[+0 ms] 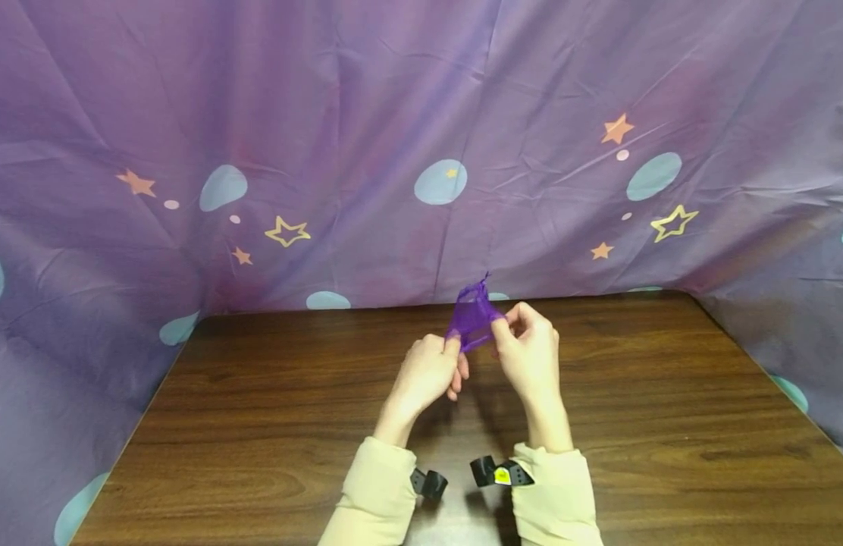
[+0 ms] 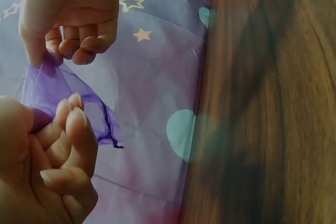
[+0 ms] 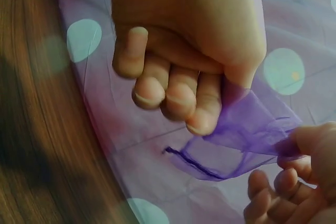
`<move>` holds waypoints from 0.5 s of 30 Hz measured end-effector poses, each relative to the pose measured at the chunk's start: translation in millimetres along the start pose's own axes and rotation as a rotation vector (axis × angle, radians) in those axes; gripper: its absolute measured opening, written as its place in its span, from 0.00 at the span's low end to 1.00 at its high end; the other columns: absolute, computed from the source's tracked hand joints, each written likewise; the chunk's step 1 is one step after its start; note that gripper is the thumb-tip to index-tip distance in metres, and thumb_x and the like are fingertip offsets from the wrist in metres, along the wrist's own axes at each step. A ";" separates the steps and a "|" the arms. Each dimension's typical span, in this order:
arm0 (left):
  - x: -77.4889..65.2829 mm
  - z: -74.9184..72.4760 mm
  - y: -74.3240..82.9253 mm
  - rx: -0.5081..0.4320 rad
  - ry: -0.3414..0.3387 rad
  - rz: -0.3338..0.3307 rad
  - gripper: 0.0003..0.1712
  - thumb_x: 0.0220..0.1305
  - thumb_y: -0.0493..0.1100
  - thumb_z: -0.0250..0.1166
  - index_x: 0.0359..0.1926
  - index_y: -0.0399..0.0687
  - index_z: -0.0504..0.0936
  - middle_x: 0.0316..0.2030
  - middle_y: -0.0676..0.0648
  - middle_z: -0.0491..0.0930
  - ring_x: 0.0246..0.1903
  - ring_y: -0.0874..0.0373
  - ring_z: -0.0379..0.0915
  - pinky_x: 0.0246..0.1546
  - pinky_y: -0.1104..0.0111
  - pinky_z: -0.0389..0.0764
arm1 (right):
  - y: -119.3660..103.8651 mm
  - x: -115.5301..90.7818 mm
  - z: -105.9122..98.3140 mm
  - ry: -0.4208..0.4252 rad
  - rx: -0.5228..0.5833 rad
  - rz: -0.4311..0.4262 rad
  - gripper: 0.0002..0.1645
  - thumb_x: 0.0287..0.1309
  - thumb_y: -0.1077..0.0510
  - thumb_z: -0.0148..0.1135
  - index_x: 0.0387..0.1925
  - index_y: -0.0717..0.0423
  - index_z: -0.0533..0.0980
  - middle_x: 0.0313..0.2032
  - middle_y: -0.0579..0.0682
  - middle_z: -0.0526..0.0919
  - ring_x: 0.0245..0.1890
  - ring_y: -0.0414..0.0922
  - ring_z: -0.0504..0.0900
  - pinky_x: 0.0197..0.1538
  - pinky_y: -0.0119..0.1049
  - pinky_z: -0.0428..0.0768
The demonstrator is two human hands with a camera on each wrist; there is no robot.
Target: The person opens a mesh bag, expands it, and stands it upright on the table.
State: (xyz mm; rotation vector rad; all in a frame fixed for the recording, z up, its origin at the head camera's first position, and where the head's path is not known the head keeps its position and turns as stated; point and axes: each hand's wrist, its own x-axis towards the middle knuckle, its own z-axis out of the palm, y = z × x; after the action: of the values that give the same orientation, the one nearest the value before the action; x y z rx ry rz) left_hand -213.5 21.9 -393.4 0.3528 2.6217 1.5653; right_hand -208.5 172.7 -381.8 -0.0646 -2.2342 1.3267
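A small sheer purple drawstring pouch (image 1: 473, 312) is stretched between the two hands above the table. My left hand (image 1: 430, 369) pinches one side of it between thumb and fingers. The opposite side is pinched by my right hand (image 1: 531, 350), whose other fingers curl toward the palm in the right wrist view. A darker cord with a knotted end (image 2: 111, 129) runs along the pouch's far edge and hangs free in the left wrist view. Through the thin mesh (image 3: 257, 124) the backdrop shows.
The brown wood-grain table (image 1: 271, 425) spreads beneath both hands. Behind it and at its sides hangs a purple cloth (image 1: 367, 114) printed with stars and blue ovals. Black camera mounts (image 1: 501, 473) sit at the cuffs of the pale sleeves (image 1: 556, 497).
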 end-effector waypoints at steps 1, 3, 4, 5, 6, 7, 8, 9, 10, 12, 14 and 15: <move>-0.7 -1.3 0.7 0.049 0.015 -0.002 0.30 0.73 0.48 0.44 0.16 0.49 0.80 0.08 0.53 0.75 0.09 0.58 0.75 0.20 0.62 0.79 | 0.4 0.2 0.3 -0.002 -0.024 -0.008 0.08 0.53 0.62 0.60 0.22 0.54 0.72 0.14 0.47 0.78 0.14 0.45 0.78 0.16 0.34 0.69; -1.9 -3.4 1.6 0.149 0.041 0.001 0.30 0.72 0.50 0.45 0.14 0.52 0.80 0.08 0.56 0.73 0.09 0.60 0.74 0.21 0.65 0.76 | 1.5 0.5 0.9 -0.019 -0.069 -0.030 0.06 0.50 0.64 0.61 0.25 0.54 0.72 0.17 0.47 0.77 0.16 0.45 0.76 0.20 0.35 0.70; -2.5 -4.1 1.8 0.193 0.051 0.003 0.29 0.72 0.50 0.46 0.14 0.54 0.79 0.07 0.57 0.73 0.09 0.60 0.74 0.22 0.66 0.75 | 2.0 0.5 1.2 -0.034 -0.084 -0.044 0.07 0.49 0.65 0.62 0.28 0.55 0.72 0.18 0.48 0.77 0.17 0.45 0.76 0.22 0.36 0.70; -3.1 -4.8 1.8 0.236 0.059 0.007 0.29 0.71 0.50 0.47 0.13 0.54 0.79 0.07 0.58 0.72 0.09 0.61 0.73 0.22 0.66 0.74 | 2.4 0.5 1.5 -0.050 -0.097 -0.062 0.09 0.48 0.66 0.63 0.32 0.56 0.72 0.21 0.49 0.76 0.19 0.45 0.74 0.24 0.37 0.71; -3.5 -5.4 1.7 0.272 0.064 0.013 0.28 0.71 0.50 0.48 0.13 0.55 0.79 0.06 0.58 0.71 0.09 0.61 0.72 0.23 0.65 0.74 | 2.6 0.5 1.9 -0.069 -0.105 -0.084 0.13 0.47 0.67 0.64 0.36 0.56 0.72 0.23 0.50 0.76 0.21 0.45 0.73 0.27 0.38 0.71; -3.9 -5.7 1.5 0.303 0.069 0.017 0.28 0.70 0.50 0.48 0.13 0.56 0.79 0.05 0.58 0.71 0.10 0.62 0.72 0.23 0.64 0.74 | 3.0 0.7 2.6 -0.088 -0.108 -0.108 0.17 0.47 0.68 0.65 0.40 0.56 0.72 0.24 0.50 0.76 0.22 0.45 0.73 0.28 0.39 0.72; -4.1 -6.0 1.2 0.329 0.073 0.020 0.27 0.70 0.50 0.49 0.13 0.56 0.78 0.05 0.59 0.70 0.10 0.62 0.71 0.24 0.63 0.74 | 2.8 0.6 3.2 -0.106 -0.107 -0.135 0.21 0.47 0.68 0.66 0.45 0.57 0.72 0.25 0.51 0.76 0.23 0.45 0.73 0.29 0.39 0.72; -4.2 -6.1 0.9 0.350 0.078 0.024 0.26 0.69 0.50 0.50 0.13 0.57 0.78 0.05 0.59 0.70 0.11 0.61 0.71 0.24 0.62 0.74 | 2.4 0.5 3.8 -0.117 -0.103 -0.167 0.24 0.46 0.69 0.66 0.48 0.57 0.72 0.26 0.51 0.76 0.23 0.45 0.73 0.30 0.40 0.72; -4.1 -6.1 0.2 0.366 0.083 0.028 0.26 0.69 0.50 0.50 0.13 0.57 0.78 0.05 0.59 0.70 0.12 0.61 0.71 0.24 0.62 0.74 | 1.7 0.4 4.4 -0.122 -0.100 -0.199 0.26 0.46 0.69 0.67 0.51 0.57 0.73 0.26 0.51 0.76 0.23 0.45 0.73 0.30 0.40 0.73; -3.5 -6.0 -1.2 0.383 0.095 0.032 0.27 0.71 0.51 0.49 0.13 0.57 0.77 0.05 0.60 0.69 0.13 0.61 0.70 0.23 0.61 0.74 | 0.4 0.3 5.7 -0.110 -0.096 -0.261 0.27 0.47 0.70 0.67 0.52 0.57 0.76 0.24 0.50 0.76 0.22 0.44 0.73 0.28 0.39 0.73; -3.2 -6.1 -2.1 0.377 0.102 0.028 0.28 0.72 0.53 0.48 0.13 0.57 0.77 0.05 0.60 0.69 0.12 0.61 0.70 0.23 0.61 0.74 | -0.8 0.0 6.4 -0.080 -0.099 -0.302 0.23 0.47 0.69 0.68 0.48 0.57 0.80 0.22 0.48 0.75 0.20 0.42 0.72 0.26 0.38 0.71; -3.1 -6.2 -2.5 0.367 0.103 0.025 0.29 0.72 0.54 0.47 0.14 0.57 0.77 0.05 0.60 0.70 0.12 0.61 0.70 0.23 0.61 0.74 | -1.3 -0.2 6.6 -0.065 -0.100 -0.317 0.20 0.48 0.69 0.68 0.46 0.57 0.81 0.20 0.47 0.75 0.19 0.42 0.71 0.25 0.37 0.71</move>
State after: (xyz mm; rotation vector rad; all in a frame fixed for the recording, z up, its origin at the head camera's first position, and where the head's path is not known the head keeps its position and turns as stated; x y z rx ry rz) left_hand -212.0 14.7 -392.7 0.3328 2.9936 1.1282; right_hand -211.1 166.6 -383.3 0.2882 -2.2495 1.0600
